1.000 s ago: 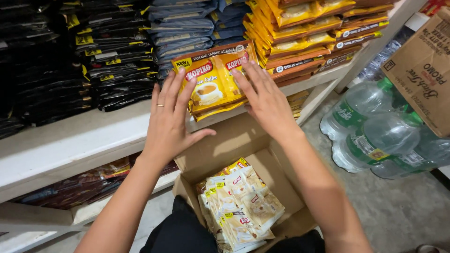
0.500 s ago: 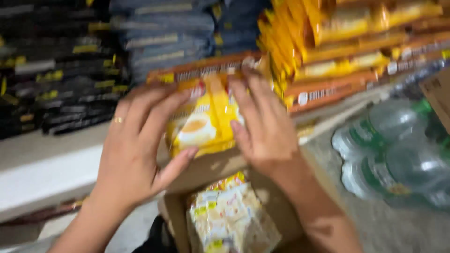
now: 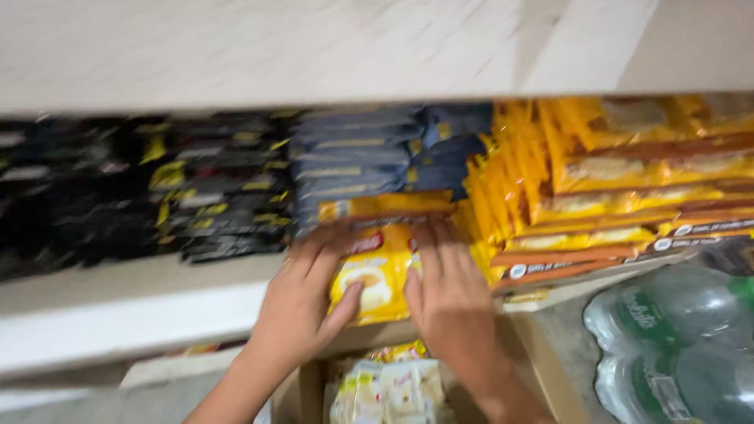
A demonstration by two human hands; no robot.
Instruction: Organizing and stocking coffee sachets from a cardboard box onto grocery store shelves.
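Observation:
A flat stack of yellow coffee-sachet packs (image 3: 375,271) lies at the front of a white shelf (image 3: 133,310). My left hand (image 3: 305,302) presses on the stack's left side with the thumb across its front. My right hand (image 3: 449,294) lies flat on its right side. Both hands clasp the stack between them. Below my hands stands an open cardboard box (image 3: 542,369) with several pale sachets (image 3: 389,389) inside. The picture is motion-blurred.
Black packs (image 3: 157,188) fill the shelf's left, dark blue packs (image 3: 369,153) sit behind the stack, and orange and yellow packs (image 3: 620,180) lie at the right. Shrink-wrapped water bottles (image 3: 675,345) stand on the floor at right. Another shelf board (image 3: 314,47) spans the top.
The view has tilted up, bringing the upper shelf board into sight. Both hands have closed in on the yellow stack and pushed it further back on the shelf.

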